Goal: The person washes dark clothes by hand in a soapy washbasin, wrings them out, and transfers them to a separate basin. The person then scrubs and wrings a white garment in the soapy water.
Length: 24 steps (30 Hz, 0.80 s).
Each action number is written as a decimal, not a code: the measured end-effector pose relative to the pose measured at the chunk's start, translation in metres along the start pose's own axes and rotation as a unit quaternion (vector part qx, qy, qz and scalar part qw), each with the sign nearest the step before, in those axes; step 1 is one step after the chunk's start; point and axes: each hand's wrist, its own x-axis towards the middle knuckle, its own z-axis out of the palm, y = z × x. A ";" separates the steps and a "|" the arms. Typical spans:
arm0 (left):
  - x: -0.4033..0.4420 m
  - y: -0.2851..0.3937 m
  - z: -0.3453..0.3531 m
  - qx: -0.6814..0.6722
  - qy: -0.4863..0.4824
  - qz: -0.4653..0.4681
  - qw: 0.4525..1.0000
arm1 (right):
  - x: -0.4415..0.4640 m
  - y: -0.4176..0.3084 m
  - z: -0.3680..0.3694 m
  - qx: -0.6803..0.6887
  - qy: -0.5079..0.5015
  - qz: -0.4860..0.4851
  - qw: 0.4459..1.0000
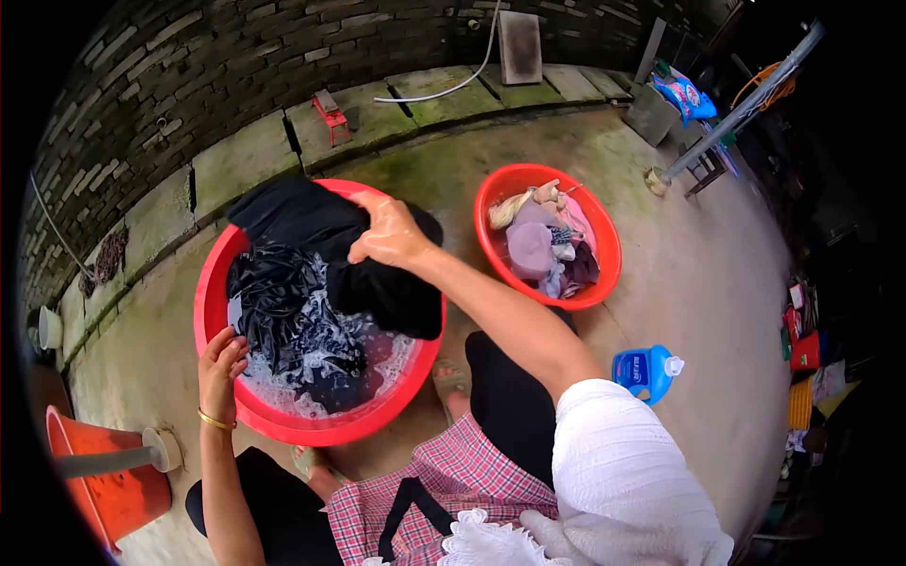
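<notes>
White sleeve (628,462): nearest.
Black garment (307,215): far side of the red basin (321,433); soft, likely heavy wet; take thick folds.
Right hand (390,232): gripping it.
Left hand (223,368): near left rim; can't tell its grip.

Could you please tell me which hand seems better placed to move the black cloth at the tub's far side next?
Probably the right hand: it is on that black cloth, whereas the left hand is at the left rim of the red tub.
</notes>
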 end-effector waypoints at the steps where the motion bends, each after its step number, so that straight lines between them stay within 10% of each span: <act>1: -0.003 -0.007 -0.007 0.037 0.001 -0.010 0.999 | 0.002 0.009 -0.023 -0.035 0.037 -0.030 0.998; 9: -0.037 -0.055 -0.034 0.309 -0.056 0.003 0.949 | -0.034 0.103 -0.209 -0.453 0.210 0.084 0.863; 13: -0.039 -0.048 -0.022 0.422 -0.032 0.064 0.904 | -0.032 0.092 -0.208 -0.432 0.262 -0.009 0.863; 16: -0.036 -0.054 -0.023 0.470 -0.035 0.080 0.879 | -0.020 0.078 -0.176 -0.227 0.130 0.010 0.965; 24: -0.065 -0.068 0.005 0.495 -0.069 0.005 0.866 | -0.012 0.013 -0.079 -0.273 -0.184 -0.021 0.944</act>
